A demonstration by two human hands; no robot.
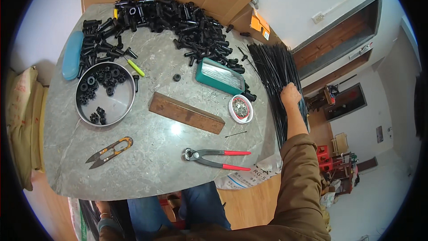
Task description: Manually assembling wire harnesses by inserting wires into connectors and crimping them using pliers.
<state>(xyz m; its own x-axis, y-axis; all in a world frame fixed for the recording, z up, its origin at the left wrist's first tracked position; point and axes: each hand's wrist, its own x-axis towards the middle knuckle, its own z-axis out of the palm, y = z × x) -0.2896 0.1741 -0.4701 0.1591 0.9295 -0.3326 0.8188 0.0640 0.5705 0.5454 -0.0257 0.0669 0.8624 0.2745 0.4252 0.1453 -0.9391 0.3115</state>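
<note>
My right hand [291, 95] is at the table's right edge, its fingers closed on some of the thin black rods [267, 69] in a long, dense bundle. My left hand [103, 207] is low at the left, below the table's front edge, beside more black rods [121, 216]; its fingers are mostly hidden. On the table, red-handled pincers [218, 157] lie nearest me. Left of them are rusty thread snips [109, 152]. A rusty metal bar [186, 112] lies across the middle, with one loose thin rod [236, 134] to its right.
A round metal pan [106, 120] holds black toothed parts. Black tubular fittings [156, 13] are heaped along the back. A teal box [213, 82] holds thin pale pins; a white bowl [231, 111] holds small metal bits. A blue case [72, 56] and green pen [136, 68] lie left.
</note>
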